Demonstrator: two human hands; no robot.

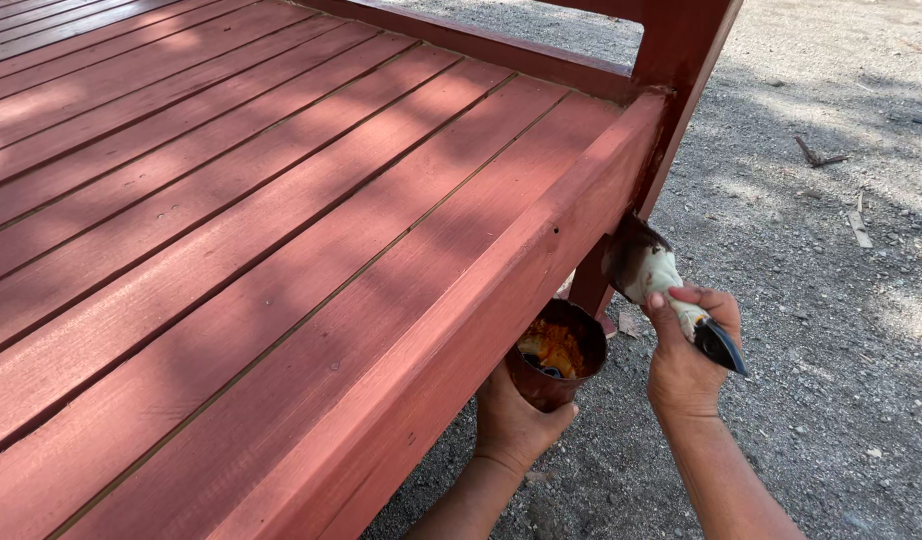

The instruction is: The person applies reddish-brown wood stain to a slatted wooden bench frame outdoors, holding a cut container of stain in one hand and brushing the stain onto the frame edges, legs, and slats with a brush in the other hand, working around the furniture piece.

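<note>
The right hand (686, 360) gripped a paintbrush (661, 290), its long axis slanting, bristles up-left against the red platform (281, 250) edge; left hand (516, 420) fingers wrapped a paint cup (556, 355).

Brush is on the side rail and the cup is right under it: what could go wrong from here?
1. The paint cup sits tilted in the left hand; it might spill onto the gravel.
2. The brush in the right hand works low on the side rail, so drips may miss the cup.
</note>
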